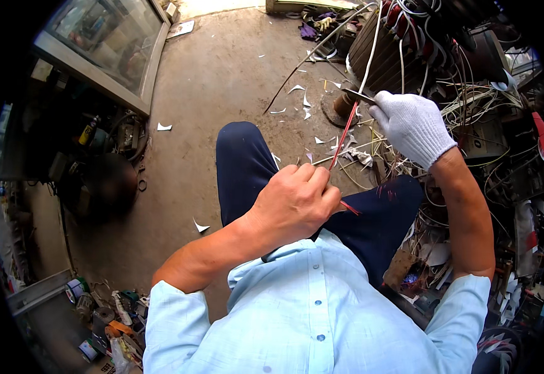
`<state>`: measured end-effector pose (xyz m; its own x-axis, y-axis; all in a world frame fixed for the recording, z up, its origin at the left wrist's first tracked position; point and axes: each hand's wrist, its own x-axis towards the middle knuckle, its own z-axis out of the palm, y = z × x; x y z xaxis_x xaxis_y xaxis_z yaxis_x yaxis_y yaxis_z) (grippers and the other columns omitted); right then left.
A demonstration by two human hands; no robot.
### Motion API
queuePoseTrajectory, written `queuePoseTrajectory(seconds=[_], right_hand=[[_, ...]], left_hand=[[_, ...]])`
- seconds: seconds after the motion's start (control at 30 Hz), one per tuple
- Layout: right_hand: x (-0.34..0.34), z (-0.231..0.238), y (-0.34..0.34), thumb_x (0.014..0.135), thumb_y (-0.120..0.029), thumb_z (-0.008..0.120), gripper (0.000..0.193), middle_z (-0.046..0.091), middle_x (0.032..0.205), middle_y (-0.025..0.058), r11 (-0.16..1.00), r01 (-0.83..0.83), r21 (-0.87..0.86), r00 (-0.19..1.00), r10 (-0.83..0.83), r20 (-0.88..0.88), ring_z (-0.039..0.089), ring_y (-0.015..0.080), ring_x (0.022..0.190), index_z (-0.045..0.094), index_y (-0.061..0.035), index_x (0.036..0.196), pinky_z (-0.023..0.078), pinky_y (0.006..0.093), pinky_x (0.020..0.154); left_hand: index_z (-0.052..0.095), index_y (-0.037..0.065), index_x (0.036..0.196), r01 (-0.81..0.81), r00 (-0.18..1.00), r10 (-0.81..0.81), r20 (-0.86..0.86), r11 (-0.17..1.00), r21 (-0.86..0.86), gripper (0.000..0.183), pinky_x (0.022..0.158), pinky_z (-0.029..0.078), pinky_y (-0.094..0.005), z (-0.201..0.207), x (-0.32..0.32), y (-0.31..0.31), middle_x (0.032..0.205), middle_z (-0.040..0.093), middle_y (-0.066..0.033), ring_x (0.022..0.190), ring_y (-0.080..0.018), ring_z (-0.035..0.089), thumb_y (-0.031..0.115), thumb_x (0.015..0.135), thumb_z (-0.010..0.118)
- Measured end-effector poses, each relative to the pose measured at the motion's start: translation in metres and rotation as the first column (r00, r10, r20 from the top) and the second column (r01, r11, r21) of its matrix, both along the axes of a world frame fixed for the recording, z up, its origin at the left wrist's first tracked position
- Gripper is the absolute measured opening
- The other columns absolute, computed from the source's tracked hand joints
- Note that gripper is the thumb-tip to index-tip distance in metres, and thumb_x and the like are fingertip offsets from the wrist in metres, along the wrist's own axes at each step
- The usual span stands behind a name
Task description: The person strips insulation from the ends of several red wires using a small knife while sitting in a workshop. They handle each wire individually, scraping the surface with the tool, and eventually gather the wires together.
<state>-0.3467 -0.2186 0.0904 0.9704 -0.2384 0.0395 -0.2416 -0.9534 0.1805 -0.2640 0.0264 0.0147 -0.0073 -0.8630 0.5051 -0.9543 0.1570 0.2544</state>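
Note:
My bare left hand (pixel 297 196) is closed in front of my lap around a bundle of thin red wires (pixel 345 133), whose frayed ends stick out below the fist. The bundle runs taut up and to the right into a white sleeve (pixel 372 51). My right hand (pixel 411 128), in a white knitted glove, is shut on a dark, flat blade like a knife (pixel 358 96). Its blade points left and crosses the wires near the end of the sleeve; whether it touches them I cannot tell. The knife's handle is hidden in the glove.
A large ribbed motor housing (pixel 387 56) with several white-sleeved leads stands at the upper right. Tangled wires (pixel 471 106) and scrap fill the right side. White scraps (pixel 306 100) lie on the concrete floor (pixel 185 149). A glass-fronted cabinet (pixel 107 50) stands at left, tools below.

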Motion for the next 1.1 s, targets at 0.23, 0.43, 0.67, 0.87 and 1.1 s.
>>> queuePoseTrajectory(seconds=[0.23, 0.43, 0.67, 0.87, 1.1], right_hand=[[-0.009, 0.008, 0.058, 0.096, -0.023, 0.059, 0.022, 0.071, 0.074, 0.0195, 0.975, -0.131, 0.177, 0.952, 0.174, -0.251, 0.075, 0.0366, 0.074, 0.069, -0.0051, 0.088, 0.058, 0.0459, 0.065], [-0.01, -0.003, 0.052, 0.096, -0.021, 0.059, 0.021, 0.072, 0.074, 0.0195, 0.978, -0.134, 0.161, 0.961, 0.168, -0.22, 0.075, 0.0353, 0.072, 0.071, -0.0044, 0.094, 0.059, 0.0466, 0.064], [0.011, 0.013, 0.009, 0.094, -0.018, 0.059, 0.02, 0.073, 0.077, 0.0197, 0.999, 0.038, -0.022, 0.987, -0.041, -0.156, 0.076, 0.0367, 0.076, 0.072, -0.0039, 0.091, 0.06, 0.0464, 0.064], [-0.012, -0.013, 0.034, 0.099, -0.028, 0.059, 0.024, 0.07, 0.072, 0.0164, 0.97, -0.131, 0.204, 0.981, 0.157, -0.114, 0.073, 0.036, 0.071, 0.068, -0.0067, 0.091, 0.057, 0.0463, 0.06], [-0.035, -0.016, 0.054, 0.102, -0.035, 0.061, 0.027, 0.068, 0.072, 0.0141, 0.886, -0.24, 0.396, 0.971, 0.22, 0.096, 0.072, 0.0351, 0.069, 0.066, -0.01, 0.094, 0.057, 0.044, 0.064]], left_hand=[[0.057, 0.009, 0.072, -0.009, 0.937, -0.053, 0.345, 0.985, 0.175, 0.033, 0.058, 0.039, -0.0324, 0.002, 0.003, 0.003, 0.077, 0.053, -0.0046, 0.071, -0.0174, 0.055, 0.035, 0.086, 0.072], [0.061, 0.009, 0.072, 0.012, 0.869, -0.117, 0.481, 0.976, 0.216, 0.028, 0.057, 0.037, -0.0312, 0.01, 0.006, -0.002, 0.074, 0.051, -0.0028, 0.071, -0.0173, 0.053, 0.032, 0.086, 0.07], [0.065, 0.007, 0.074, -0.018, 0.725, -0.173, 0.667, 0.963, 0.27, 0.016, 0.057, 0.037, -0.0301, 0.022, 0.004, -0.007, 0.073, 0.051, -0.0008, 0.071, -0.0158, 0.053, 0.021, 0.082, 0.067], [0.058, 0.009, 0.07, 0.055, 0.954, -0.112, 0.279, 0.977, 0.204, 0.031, 0.054, 0.04, -0.034, 0.006, 0.012, 0.0, 0.073, 0.053, -0.0043, 0.065, -0.0199, 0.054, 0.03, 0.087, 0.073], [0.069, 0.0, 0.086, 0.087, 0.788, -0.036, -0.615, 0.995, 0.053, 0.028, 0.065, 0.055, -0.0344, 0.001, 0.016, 0.01, 0.085, 0.07, -0.0138, 0.074, -0.0266, 0.069, 0.027, 0.092, 0.074]])
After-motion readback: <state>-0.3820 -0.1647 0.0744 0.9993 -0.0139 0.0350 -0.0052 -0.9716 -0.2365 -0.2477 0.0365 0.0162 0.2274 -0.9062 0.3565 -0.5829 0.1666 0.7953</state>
